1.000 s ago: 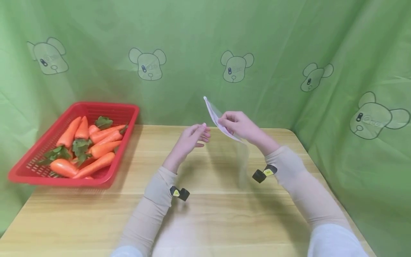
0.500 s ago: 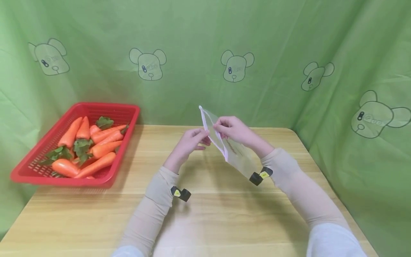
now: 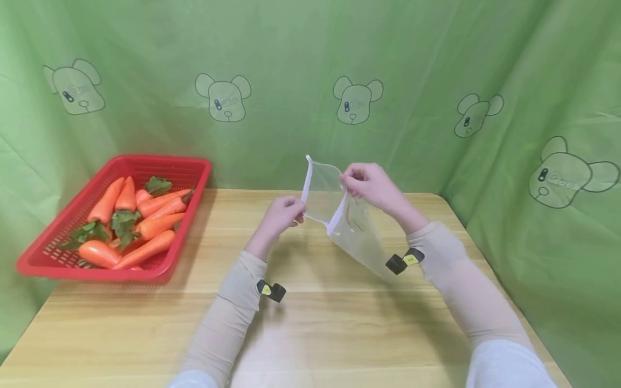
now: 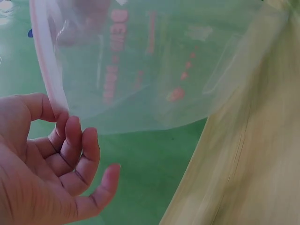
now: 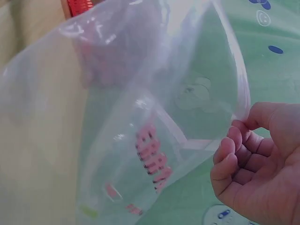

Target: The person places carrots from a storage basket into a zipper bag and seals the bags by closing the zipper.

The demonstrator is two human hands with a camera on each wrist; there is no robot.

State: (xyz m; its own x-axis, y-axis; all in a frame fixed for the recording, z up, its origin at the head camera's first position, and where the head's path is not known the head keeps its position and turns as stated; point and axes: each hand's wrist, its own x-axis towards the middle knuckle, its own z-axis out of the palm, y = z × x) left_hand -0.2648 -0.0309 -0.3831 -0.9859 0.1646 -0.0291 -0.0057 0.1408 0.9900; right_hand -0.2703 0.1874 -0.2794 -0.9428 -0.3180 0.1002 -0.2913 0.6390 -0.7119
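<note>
A clear zip bag (image 3: 361,234) with a white zip strip and red print hangs between the two hands above the table, its mouth spread wide. My left hand (image 3: 283,218) pinches the left edge of the mouth between thumb and forefinger. In the left wrist view that zip edge runs into the fingertips of the left hand (image 4: 61,154), the other fingers loosely bent. On the other side, my right hand (image 3: 371,186) pinches the opposite edge. The right wrist view shows the right hand (image 5: 258,159) with thumb and forefinger on the bag's (image 5: 154,154) white strip.
At the left of the wooden table (image 3: 310,334) stands a red plastic basket (image 3: 189,226) with several orange carrots (image 3: 145,250) and green leaves in it. A green curtain (image 3: 291,54) with mouse-head drawings hangs behind and at the right.
My left hand has come to the bag and taken hold of its near edge. The right hand has moved up and right, and the bag's mouth has spread from closed to wide.
</note>
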